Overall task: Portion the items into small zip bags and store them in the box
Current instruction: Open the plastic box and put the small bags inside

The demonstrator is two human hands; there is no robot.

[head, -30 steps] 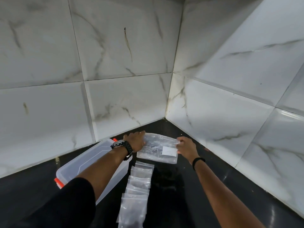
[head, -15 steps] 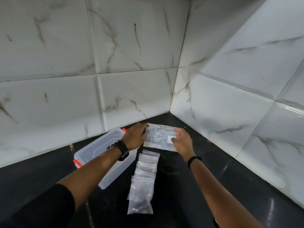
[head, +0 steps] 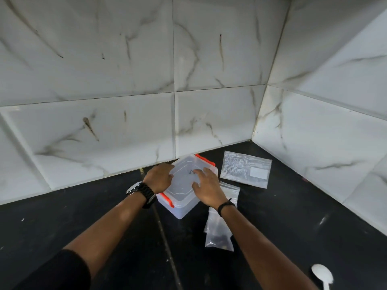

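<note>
Both hands are on the box point(head: 184, 185) now. It is a see-through plastic box with orange clips point(head: 167, 199), and its lid is on. It sits on the black counter point(head: 104, 216), close to the white tiled wall point(head: 125, 80).

The left hand point(head: 160, 177) grips the far left edge of the lid, with its fingers curled over the rim. The right hand point(head: 207, 189) lies flat on top of the lid, with its fingers spread out and holding nothing.

Just to the right of the box is a row of small zip bags point(head: 219, 229). They have dark bits inside, so they look filled. The right arm hides part of the row. A bigger flat bag point(head: 246, 169) with a white label lies near the corner, apart from the hands. A white spoon point(head: 322, 274) lies at the near right, well away from everything.

I think the filling part is finished and the putting-away part is starting. The box must be opened first. The orange clips need to be flipped up and the lid lifted off. Then the small bags can go in one by one. The lid may be tight, so one hand should hold the box steady.
</note>
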